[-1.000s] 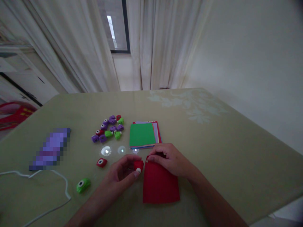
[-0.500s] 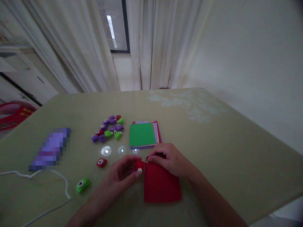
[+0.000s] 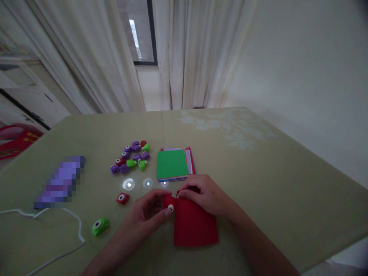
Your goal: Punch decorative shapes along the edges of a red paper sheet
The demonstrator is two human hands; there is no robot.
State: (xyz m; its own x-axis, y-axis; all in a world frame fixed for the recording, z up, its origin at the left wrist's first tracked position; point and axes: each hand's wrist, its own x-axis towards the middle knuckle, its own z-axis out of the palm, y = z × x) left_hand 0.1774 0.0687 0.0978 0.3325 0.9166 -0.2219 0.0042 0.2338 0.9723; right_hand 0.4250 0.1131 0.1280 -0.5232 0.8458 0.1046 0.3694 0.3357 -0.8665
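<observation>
A small red craft punch (image 3: 169, 201) with a white button is gripped between the thumb and fingers of my left hand (image 3: 151, 211). It sits at the upper left corner of a red sheet of paper (image 3: 195, 226). My right hand (image 3: 202, 193) pinches the top edge of that sheet near the same corner, its fingers closed. Whether the paper's corner lies inside the punch's slot I cannot tell. Left of my left hand lie another red punch (image 3: 123, 198) and a green punch (image 3: 100, 226).
Several purple, green and red punches (image 3: 131, 163) lie grouped at the back left. A stack of coloured paper (image 3: 172, 164), green on top, lies beyond my hands. A blurred-out purple object (image 3: 60, 182) and a white cable (image 3: 79, 226) are at the left.
Both hands keep nearly the same place and grip. The red punch has turned slightly in my left hand, and the red sheet has shifted a little to the left.
</observation>
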